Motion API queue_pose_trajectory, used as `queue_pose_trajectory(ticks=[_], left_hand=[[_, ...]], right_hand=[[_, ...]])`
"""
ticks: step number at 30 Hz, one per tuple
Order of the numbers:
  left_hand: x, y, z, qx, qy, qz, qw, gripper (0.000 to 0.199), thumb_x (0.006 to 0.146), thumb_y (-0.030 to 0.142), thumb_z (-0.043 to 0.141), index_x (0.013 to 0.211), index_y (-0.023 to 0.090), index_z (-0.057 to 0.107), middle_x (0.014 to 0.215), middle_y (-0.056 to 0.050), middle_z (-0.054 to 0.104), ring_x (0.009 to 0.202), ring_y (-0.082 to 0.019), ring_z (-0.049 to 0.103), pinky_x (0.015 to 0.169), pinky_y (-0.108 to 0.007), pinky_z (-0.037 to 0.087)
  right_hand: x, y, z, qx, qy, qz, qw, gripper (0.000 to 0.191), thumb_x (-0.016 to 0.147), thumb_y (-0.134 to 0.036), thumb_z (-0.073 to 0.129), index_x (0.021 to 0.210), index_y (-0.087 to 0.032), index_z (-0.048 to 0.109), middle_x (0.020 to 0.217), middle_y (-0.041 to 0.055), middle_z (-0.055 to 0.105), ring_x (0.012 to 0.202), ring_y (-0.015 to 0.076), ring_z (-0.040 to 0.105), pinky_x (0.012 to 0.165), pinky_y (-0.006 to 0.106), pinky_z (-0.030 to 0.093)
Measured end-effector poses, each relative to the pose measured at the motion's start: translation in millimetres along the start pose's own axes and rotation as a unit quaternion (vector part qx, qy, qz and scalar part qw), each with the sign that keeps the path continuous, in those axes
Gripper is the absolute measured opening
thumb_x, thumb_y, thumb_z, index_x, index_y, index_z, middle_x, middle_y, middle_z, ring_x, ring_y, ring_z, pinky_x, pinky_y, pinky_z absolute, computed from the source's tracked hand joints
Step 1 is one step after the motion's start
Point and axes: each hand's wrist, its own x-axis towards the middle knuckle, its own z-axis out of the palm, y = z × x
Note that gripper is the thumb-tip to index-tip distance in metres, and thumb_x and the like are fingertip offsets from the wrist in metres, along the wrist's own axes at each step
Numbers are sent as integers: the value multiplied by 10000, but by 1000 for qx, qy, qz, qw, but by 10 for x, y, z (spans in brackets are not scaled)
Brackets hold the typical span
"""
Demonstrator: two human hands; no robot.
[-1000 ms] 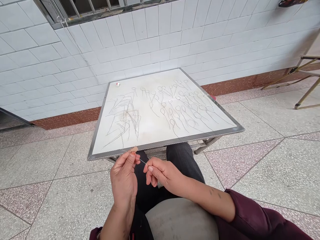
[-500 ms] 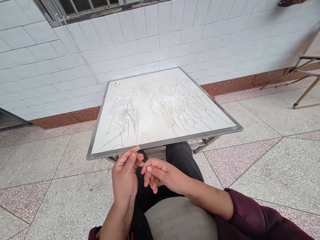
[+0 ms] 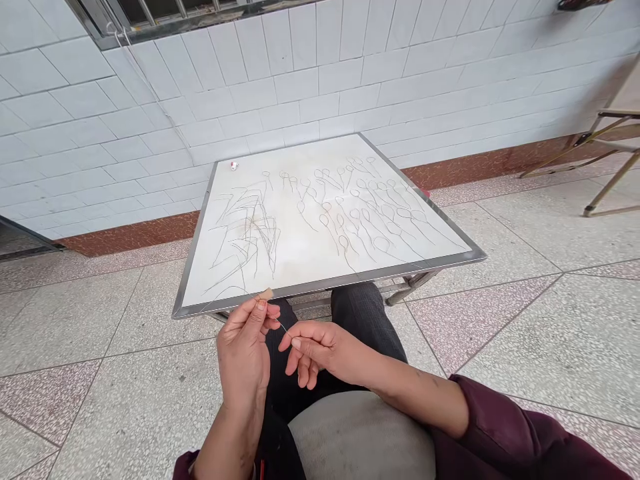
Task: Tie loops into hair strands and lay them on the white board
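Observation:
A thin wire [image 3: 283, 326] runs between my two hands above my lap, at the table's near edge. My left hand [image 3: 248, 340] pinches it between thumb and forefinger, and a small tan strip, perhaps tape on a finger, shows at that fingertip. The wire's far part curves out over the table corner. With thumb and forefinger my right hand [image 3: 315, 350] grips the other end, its remaining fingers loosely curled. On the white table [image 3: 300, 263], several wires with looped ends [image 3: 344, 243] lie on the right; several bent wires without loops [image 3: 250, 230] are heaped on the left.
A small white and red object [image 3: 234, 166] sits at the table's far left corner. Behind the table stands a white tiled wall [image 3: 290, 100] with a barred window above. A folding chair frame [image 3: 600, 160] is at the right on the speckled floor [image 3: 530, 333].
My left hand has shifted slightly left, away from my right hand, and a little more wire shows between them. Both hands keep their pinch. The wires on the table lie as before.

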Motion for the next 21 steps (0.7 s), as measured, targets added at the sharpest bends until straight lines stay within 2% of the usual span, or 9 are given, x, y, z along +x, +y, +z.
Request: queue_pose_trajectory(ticks=[3, 7, 12, 17, 21], left_hand=[[20, -7, 1, -8, -8, -3, 1000, 224, 673, 288, 838, 840, 152, 778, 730, -37, 724, 656, -111, 632, 584, -191, 504], [49, -10, -11, -21, -18, 4, 1000, 166, 695, 288, 826, 790, 166, 767, 728, -26, 718, 666, -112, 639, 599, -196, 512], [45, -18, -18, -36, -4, 12, 999, 181, 672, 296, 840, 779, 172, 764, 697, -21, 716, 643, -107, 634, 601, -193, 507], [36, -20, -13, -51, 0, 15, 999, 196, 646, 301, 853, 752, 169, 755, 673, -13, 707, 633, -104, 628, 604, -191, 502], [48, -10, -28, -60, -2, 20, 998, 198, 650, 301, 851, 745, 161, 750, 674, -14, 705, 632, -100, 623, 612, -190, 499]], right_hand=[[-9, 23, -19, -50, 21, -18, 998, 409, 903, -538, 568, 1031, -155, 633, 748, 11, 664, 567, 90, 637, 516, 204, 530], [-57, -1, -52, -68, -6, -33, 997, 409, 948, -516, 501, 1103, -158, 625, 833, 48, 696, 639, 106, 661, 558, 223, 549], [-72, 15, -16, -125, 28, -29, 991, 302, 978, -419, 469, 1068, -172, 617, 746, 17, 683, 549, 90, 626, 481, 186, 496], [-62, 105, 32, -178, 66, -35, 981, 265, 994, -354, 439, 1111, -201, 620, 651, -26, 633, 506, 79, 598, 489, 182, 484], [-84, 123, 48, -182, 59, -73, 979, 364, 1002, -425, 414, 1225, -197, 588, 781, 20, 677, 592, 93, 615, 503, 194, 501]])
